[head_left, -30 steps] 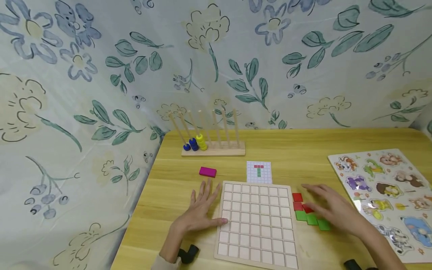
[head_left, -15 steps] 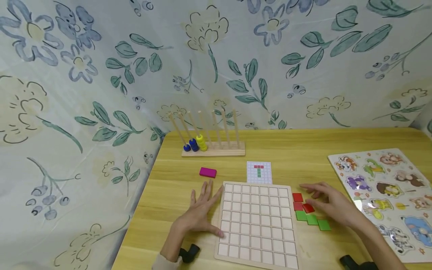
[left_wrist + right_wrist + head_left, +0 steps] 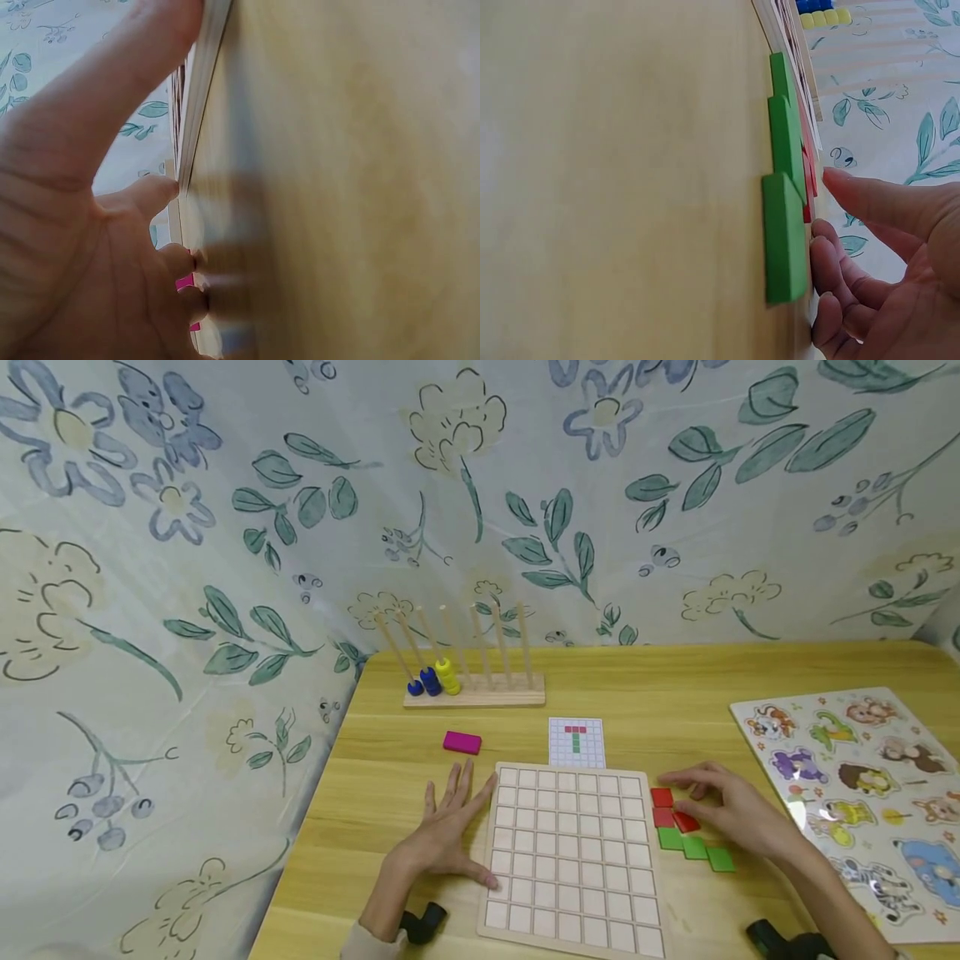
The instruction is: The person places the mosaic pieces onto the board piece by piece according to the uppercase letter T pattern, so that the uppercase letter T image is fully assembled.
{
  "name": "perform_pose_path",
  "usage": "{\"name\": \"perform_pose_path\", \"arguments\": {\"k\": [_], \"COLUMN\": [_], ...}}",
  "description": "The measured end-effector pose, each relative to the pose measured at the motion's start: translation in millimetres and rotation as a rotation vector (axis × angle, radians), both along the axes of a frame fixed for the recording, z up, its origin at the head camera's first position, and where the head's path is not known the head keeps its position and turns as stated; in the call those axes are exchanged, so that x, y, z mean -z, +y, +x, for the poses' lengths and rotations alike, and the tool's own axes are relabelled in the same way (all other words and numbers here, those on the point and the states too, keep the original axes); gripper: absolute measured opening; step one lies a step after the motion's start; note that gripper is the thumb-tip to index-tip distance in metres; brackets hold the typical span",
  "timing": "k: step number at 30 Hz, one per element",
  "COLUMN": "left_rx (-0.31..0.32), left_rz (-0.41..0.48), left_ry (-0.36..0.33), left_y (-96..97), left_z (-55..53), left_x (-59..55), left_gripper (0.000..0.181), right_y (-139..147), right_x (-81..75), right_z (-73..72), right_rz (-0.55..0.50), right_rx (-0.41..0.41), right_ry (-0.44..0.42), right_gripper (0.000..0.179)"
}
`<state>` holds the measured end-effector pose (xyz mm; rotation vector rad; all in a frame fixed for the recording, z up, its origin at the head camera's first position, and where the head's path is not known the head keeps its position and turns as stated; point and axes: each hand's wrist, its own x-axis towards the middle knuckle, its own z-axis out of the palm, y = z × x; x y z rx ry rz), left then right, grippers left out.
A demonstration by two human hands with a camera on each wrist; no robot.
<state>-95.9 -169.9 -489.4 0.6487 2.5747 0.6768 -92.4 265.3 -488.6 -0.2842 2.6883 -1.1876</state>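
A wooden grid board (image 3: 567,860) lies on the table. My left hand (image 3: 438,843) is spread flat at its left side, thumb tip on the board's edge; the left wrist view shows the thumb (image 3: 112,82) along that rim. On the other side, my right hand (image 3: 738,810) hovers over a cluster of square tiles, holding none. Its index fingertip reaches the top red tile (image 3: 662,797), and its thumb overlaps a tilted red tile (image 3: 686,822). Another red tile (image 3: 663,817) lies beside these. Three green tiles (image 3: 695,848) form a stepped row below; the right wrist view shows a green tile (image 3: 784,240) nearest.
Behind the board lies a pattern card (image 3: 576,743) with a red and green T. A magenta block (image 3: 462,742) sits to its left. A peg stand with beads (image 3: 474,690) stands at the back, an animal puzzle board (image 3: 862,802) on the right.
My right hand has shifted slightly left and back, its index finger now at the top red tile. My left thumb has slid down along the board's edge toward me.
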Motion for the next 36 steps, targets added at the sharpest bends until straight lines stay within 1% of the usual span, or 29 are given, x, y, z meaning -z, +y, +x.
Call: {"name": "perform_pose_path", "arguments": {"k": [7,13,23,36], "left_rx": [-0.005,-0.006,-0.003,-0.002], "left_rz": [0.000,-0.007,-0.006,0.000], "left_ry": [0.001,-0.005,-0.014,-0.013], "left_y": [0.5,0.6,1.5,1.3], "left_z": [-0.8,-0.6,-2.1,-2.2], "left_x": [0.7,0.9,0.2,0.3], "left_gripper": [0.143,0.143,0.141,0.140], "right_y": [-0.8,-0.5,-1.0,-4.8], "right_x": [-0.5,-1.2,-0.2,0.4], "right_z": [-2.8,-4.0,-6.3,-9.2], "right_rz": [0.015,0.024,0.007,0.062], "right_rx": [0.002,-0.011,-0.014,0.010], "right_ry": [-0.028,-0.028,-0.028,-0.030], "right_gripper": [0.034,0.032,0.031,0.030]}}
